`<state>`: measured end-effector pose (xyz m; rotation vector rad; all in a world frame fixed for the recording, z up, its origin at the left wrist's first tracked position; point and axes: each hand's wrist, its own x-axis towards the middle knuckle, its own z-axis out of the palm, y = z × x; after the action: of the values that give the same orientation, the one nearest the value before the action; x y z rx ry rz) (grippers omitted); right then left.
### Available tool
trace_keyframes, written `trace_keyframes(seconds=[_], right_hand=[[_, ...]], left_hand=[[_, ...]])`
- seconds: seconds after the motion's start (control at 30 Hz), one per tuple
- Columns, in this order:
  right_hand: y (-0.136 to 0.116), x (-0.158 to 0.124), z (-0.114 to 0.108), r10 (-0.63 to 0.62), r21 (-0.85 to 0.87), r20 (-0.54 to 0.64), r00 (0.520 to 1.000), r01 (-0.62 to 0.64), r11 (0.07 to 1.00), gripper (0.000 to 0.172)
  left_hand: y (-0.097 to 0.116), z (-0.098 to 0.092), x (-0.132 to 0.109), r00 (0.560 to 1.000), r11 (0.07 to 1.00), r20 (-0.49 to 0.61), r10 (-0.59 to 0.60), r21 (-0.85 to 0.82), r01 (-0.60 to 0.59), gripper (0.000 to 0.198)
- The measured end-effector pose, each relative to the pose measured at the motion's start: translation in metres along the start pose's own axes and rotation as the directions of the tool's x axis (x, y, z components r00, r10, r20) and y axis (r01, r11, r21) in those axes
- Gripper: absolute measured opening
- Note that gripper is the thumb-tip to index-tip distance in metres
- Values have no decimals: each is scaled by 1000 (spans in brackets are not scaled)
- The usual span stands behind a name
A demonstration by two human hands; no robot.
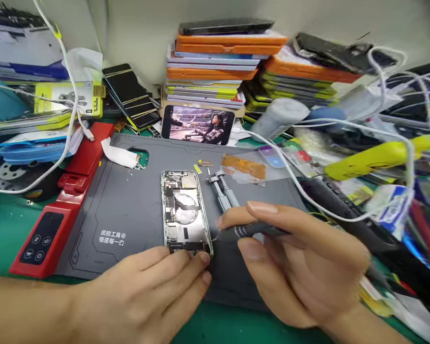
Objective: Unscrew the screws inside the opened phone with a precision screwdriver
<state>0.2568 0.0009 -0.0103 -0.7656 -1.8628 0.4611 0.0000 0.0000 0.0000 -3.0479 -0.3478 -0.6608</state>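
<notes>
The opened phone with a slim silver metal frame [196,228] lies at the centre of the frame on a dark grey printed mat [136,203], its circuit parts bare. At lower centre the left hand [143,286] lays its fingers close together over the phone's near end; its thumb is hidden, so I cannot tell whether it pinches. At right, the right hand [304,260] pinches a dark grey ringed slender tool [251,230] between thumb and fingers, the tip near the phone's lower right edge. The phone should be light, stiff, rather slippery, its ribbon and boards fragile; best held by the side rails.
</notes>
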Motion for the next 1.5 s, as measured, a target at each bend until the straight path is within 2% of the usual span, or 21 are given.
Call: trace_keyframes(seconds=[0.33,0.53,0.87,1.0,1.17,1.27,1.37,1.5], right_hand=[[3,-5,-2,30,-26,11,999,-30,999,81],[-2,-5,2,74,-8,27,997,-74,997,81],[-4,-3,4,117,14,39,992,-118,993,81],[-4,3,6,70,32,71,995,-72,997,82],[-3,8,8,37,-31,80,996,-34,999,78],[-1,12,7,-66,-107,94,993,76,991,72],[1,18,2,-183,-130,154,971,203,971,65],[2,22,-4,-161,-164,225,961,200,966,62]], left_hand=[[3,2,-4,1000,997,5,-14,73,14,40],[1,2,-1,997,996,-9,-72,54,72,39],[2,-1,-1,1000,997,10,-28,68,27,39],[2,0,-2,1000,996,13,-28,82,27,39],[2,0,-3,1000,997,17,-20,80,19,39],[2,1,-4,1000,996,11,-19,85,18,39],[2,1,-3,1000,996,1,-23,91,23,40],[1,2,-3,1000,997,17,-22,77,21,40]])
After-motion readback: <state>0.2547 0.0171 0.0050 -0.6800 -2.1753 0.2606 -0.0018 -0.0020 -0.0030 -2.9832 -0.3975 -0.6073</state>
